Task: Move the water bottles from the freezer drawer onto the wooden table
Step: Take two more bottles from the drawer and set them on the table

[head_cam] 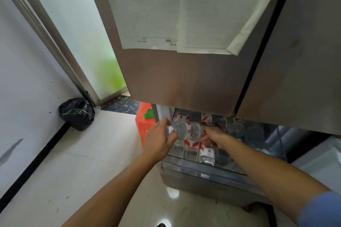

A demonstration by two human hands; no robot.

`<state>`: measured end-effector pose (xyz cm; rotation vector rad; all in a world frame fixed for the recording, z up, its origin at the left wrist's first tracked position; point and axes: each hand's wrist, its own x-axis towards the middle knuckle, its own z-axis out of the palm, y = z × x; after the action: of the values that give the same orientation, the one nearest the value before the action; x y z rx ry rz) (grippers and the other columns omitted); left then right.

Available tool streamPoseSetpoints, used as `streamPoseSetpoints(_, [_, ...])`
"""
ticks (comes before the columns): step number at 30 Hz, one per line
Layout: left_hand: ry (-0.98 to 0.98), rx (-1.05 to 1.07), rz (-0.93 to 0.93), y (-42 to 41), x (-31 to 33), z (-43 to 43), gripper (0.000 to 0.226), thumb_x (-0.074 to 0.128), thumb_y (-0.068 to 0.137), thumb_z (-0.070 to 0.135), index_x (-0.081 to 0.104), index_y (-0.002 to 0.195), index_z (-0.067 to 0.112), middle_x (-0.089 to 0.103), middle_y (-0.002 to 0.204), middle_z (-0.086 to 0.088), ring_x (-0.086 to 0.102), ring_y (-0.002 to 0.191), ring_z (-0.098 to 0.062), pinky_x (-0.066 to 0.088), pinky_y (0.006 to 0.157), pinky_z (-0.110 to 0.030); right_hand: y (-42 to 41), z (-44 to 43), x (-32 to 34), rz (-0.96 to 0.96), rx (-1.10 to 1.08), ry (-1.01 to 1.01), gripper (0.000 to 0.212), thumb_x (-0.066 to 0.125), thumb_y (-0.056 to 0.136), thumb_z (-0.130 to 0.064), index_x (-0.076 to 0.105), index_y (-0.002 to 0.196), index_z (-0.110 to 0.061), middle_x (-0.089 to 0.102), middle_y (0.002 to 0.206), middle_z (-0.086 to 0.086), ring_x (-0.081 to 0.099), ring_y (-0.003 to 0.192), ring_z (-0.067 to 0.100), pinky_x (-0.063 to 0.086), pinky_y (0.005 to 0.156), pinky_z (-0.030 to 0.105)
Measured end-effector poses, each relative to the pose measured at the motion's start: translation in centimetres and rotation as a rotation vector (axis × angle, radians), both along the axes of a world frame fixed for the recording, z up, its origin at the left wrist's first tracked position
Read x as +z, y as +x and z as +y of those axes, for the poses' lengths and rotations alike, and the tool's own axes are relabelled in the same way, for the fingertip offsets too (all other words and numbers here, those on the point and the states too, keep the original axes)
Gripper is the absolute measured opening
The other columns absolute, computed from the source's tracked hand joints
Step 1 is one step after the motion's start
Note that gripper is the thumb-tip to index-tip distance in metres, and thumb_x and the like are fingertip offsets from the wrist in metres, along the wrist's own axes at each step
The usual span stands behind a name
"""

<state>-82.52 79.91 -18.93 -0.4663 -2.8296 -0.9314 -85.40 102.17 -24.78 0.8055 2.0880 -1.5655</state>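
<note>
The freezer drawer stands pulled out under the fridge doors, filled with several clear water bottles with red and white labels. My left hand grips the cap end of one water bottle that lies sideways above the others. My right hand reaches in from the right, fingers curled around the bottle's other end and among the bottles below. The wooden table is out of view.
The brown fridge door, with papers stuck on it, hangs over the drawer. A black rubbish bag sits in the corner by a frosted glass door. An orange object stands left of the drawer. Pale tiled floor lies at the left.
</note>
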Motion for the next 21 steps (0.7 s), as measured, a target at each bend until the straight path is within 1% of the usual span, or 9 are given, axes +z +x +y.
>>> streamPoseSetpoints(2, [-0.032, -0.022, 0.077, -0.5, 1.6, -0.8, 0.020, 0.049, 0.092, 0.036, 0.051, 0.103, 0.018, 0.062, 0.094, -0.001, 0.053, 0.074, -0.015, 0.048, 0.066, -0.032, -0.6, 0.4, -0.4, 0.048, -0.012, 0.146, 0.041, 0.054, 0.090, -0.053, 0.062, 0.082, -0.014, 0.071, 0.070, 0.011, 0.070, 0.069, 0.028, 0.046, 0.051, 0.027])
streamPoseSetpoints(5, [-0.107, -0.104, 0.152, -0.4, 2.3, -3.0, 0.027, 0.041, 0.091, 0.041, 0.052, 0.097, 0.017, 0.062, 0.088, -0.002, 0.046, 0.072, -0.013, 0.036, 0.064, -0.027, -1.6, -0.3, -1.7, 0.055, 0.054, 0.242, 0.043, 0.058, 0.081, -0.057, 0.064, 0.084, -0.014, 0.070, 0.070, 0.009, 0.067, 0.065, 0.027, 0.057, 0.065, 0.038])
streamPoseSetpoints(6, [-0.123, -0.109, 0.160, -0.4, 2.1, -4.0, 0.031, 0.037, 0.089, 0.044, 0.052, 0.095, 0.017, 0.061, 0.084, -0.002, 0.045, 0.069, -0.014, 0.034, 0.063, -0.028, -1.9, -1.1, -1.8, 0.046, 0.075, 0.230, 0.040, 0.058, 0.084, -0.054, 0.062, 0.084, -0.014, 0.068, 0.071, 0.010, 0.065, 0.062, 0.024, 0.056, 0.064, 0.040])
streamPoseSetpoints(8, [-0.117, -0.085, 0.157, -0.7, 1.7, -5.9, 0.036, 0.033, 0.087, 0.047, 0.051, 0.093, 0.017, 0.060, 0.077, -0.002, 0.046, 0.065, -0.018, 0.033, 0.060, -0.029, -2.3, -2.9, -1.8, 0.005, 0.094, 0.190, 0.035, 0.058, 0.089, -0.049, 0.056, 0.084, -0.014, 0.060, 0.067, 0.008, 0.057, 0.051, 0.019, 0.050, 0.053, 0.032])
streamPoseSetpoints(11, [-0.092, -0.095, 0.117, -1.0, 1.0, -7.7, 0.040, 0.029, 0.087, 0.051, 0.050, 0.093, 0.018, 0.060, 0.076, 0.000, 0.046, 0.063, -0.018, 0.031, 0.058, -0.029, -3.1, -5.7, -2.1, -0.018, 0.094, 0.117, 0.035, 0.063, 0.084, -0.054, 0.052, 0.080, -0.021, 0.052, 0.064, 0.001, 0.046, 0.046, 0.013, 0.041, 0.045, 0.022])
streamPoseSetpoints(13, [-0.097, -0.122, 0.104, -0.3, 1.0, -7.2, 0.036, 0.032, 0.089, 0.050, 0.049, 0.094, 0.019, 0.061, 0.078, 0.000, 0.048, 0.064, -0.017, 0.033, 0.057, -0.027, -3.7, -6.5, -1.9, 0.037, 0.001, 0.042, 0.031, 0.071, 0.080, -0.046, 0.056, 0.084, -0.020, 0.056, 0.067, -0.001, 0.052, 0.050, 0.011, 0.040, 0.044, 0.020])
streamPoseSetpoints(16, [-0.090, -0.143, 0.070, -0.2, 0.8, -6.6, 0.031, 0.036, 0.091, 0.049, 0.048, 0.096, 0.020, 0.063, 0.084, 0.001, 0.053, 0.067, -0.017, 0.045, 0.061, -0.031, -4.8, -6.5, -2.0, 0.077, -0.143, 0.001, 0.035, 0.078, 0.076, -0.034, 0.061, 0.098, -0.011, 0.066, 0.079, 0.004, 0.066, 0.067, 0.016, 0.055, 0.058, 0.027])
streamPoseSetpoints(19, [-0.038, -0.161, 0.063, -0.1, 0.7, -5.1, 0.025, 0.041, 0.092, 0.044, 0.049, 0.094, 0.020, 0.063, 0.082, 0.002, 0.051, 0.065, -0.013, 0.046, 0.061, -0.032, -4.6, -5.9, -1.0, 0.115, -0.179, -0.054, 0.045, 0.075, 0.079, -0.041, 0.060, 0.110, -0.012, 0.067, 0.094, 0.007, 0.065, 0.080, 0.022, 0.054, 0.059, 0.030])
streamPoseSetpoints(21, [-0.040, -0.148, 0.091, 0.0, 0.6, -4.5, 0.020, 0.044, 0.092, 0.040, 0.052, 0.094, 0.021, 0.064, 0.082, 0.001, 0.050, 0.065, -0.011, 0.046, 0.061, -0.031, -3.4, -4.8, -0.6, 0.107, -0.136, -0.008, 0.043, 0.069, 0.083, -0.048, 0.057, 0.108, -0.015, 0.064, 0.096, 0.007, 0.061, 0.073, 0.020, 0.048, 0.052, 0.025])
